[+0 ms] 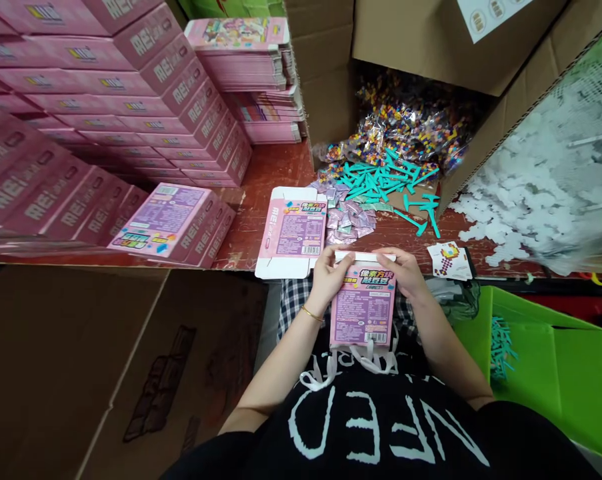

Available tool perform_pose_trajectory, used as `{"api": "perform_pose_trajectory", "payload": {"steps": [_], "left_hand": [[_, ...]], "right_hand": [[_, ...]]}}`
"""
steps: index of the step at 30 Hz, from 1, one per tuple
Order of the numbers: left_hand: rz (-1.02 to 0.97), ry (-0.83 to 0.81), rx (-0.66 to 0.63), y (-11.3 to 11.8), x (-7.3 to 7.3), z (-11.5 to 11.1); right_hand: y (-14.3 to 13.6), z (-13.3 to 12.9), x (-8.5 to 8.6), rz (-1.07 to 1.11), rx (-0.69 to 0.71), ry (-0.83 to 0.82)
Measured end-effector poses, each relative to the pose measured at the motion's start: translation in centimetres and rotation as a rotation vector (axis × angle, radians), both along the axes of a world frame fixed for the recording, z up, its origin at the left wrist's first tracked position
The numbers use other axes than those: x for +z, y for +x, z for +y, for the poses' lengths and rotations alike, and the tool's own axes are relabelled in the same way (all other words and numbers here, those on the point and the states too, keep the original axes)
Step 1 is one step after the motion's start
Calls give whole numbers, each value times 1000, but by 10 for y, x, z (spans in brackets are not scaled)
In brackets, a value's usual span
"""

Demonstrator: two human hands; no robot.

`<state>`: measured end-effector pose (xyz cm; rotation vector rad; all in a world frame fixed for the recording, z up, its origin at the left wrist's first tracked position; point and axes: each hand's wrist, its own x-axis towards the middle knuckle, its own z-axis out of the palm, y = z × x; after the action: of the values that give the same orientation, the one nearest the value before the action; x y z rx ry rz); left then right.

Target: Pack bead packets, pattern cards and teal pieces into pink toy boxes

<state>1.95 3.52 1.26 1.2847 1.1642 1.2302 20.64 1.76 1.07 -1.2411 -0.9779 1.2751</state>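
A pink and purple printed carton [363,307] is held upright against my lap, its white end flap at the top. My left hand [329,272] grips the carton's upper left corner, thumb on the flap edge. At the upper right corner, my right hand [403,270] is closed on the same carton, its thumb pressing the flap. Just beyond my left hand, a flattened carton [293,230] of the same print lies on the red table. Small foil sachets [348,220] are heaped beside it, with turquoise plastic hammers [381,180] behind them.
Stacked pink boxes [155,87] fill the left side. Folded cartons [241,60] stand behind. A cardboard box [325,73] spills bags of coloured beads [411,127]. White plastic pieces [555,153] are piled right. Printed cards [449,260] lie near the edge, above a green bin [555,373].
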Motion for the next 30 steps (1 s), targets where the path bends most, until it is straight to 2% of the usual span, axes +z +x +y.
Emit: {"api": "perform_pose_trajectory", "payload": {"steps": [2, 4, 7, 10, 12, 16, 18, 20, 21, 22, 23, 25, 26, 27, 28, 29, 30], "left_hand": [[1, 49, -67, 2, -4, -3], [-9, 84, -143, 3, -9, -8], [-36, 77, -180, 4, -15, -14], [-43, 77, -182, 0, -13, -10], [-89, 69, -108, -7, -6, -2], [-341, 110, 253, -35, 17, 14], [-313, 170, 266, -50, 27, 13], [-75, 305, 200, -60, 34, 4], [79, 406, 169, -63, 36, -3], [223, 522, 134, -63, 38, -11], [343, 631, 69, -62, 38, -19], [500, 736, -193, -55, 37, -33], [541, 714, -350, -52, 35, -38], [570, 640, -474, -48, 32, -42], [585, 536, -532, -46, 29, -45], [584, 424, -513, -45, 25, -47], [568, 326, -438, -45, 21, -47]], "right_hand": [[8, 1, -1, 96, 65, -104], [14, -1, -2, 90, 119, -112], [20, -9, -1, -2, 224, 39], [23, -17, 4, -56, 356, 153], [24, -24, 6, -38, 394, 146], [31, -41, 13, 33, 505, 86], [38, -50, 23, 14, 462, 118], [44, -57, 38, 24, 297, 211], [46, -58, 46, 52, 254, 258], [46, -58, 55, 98, 284, 298], [43, -55, 62, 148, 398, 324], [32, -40, 69, 213, 772, 330], [24, -27, 68, 210, 939, 323], [16, -11, 64, 169, 1019, 313], [8, 8, 57, 89, 990, 304], [0, 31, 48, -24, 862, 298], [-7, 55, 38, -166, 670, 297]]}}
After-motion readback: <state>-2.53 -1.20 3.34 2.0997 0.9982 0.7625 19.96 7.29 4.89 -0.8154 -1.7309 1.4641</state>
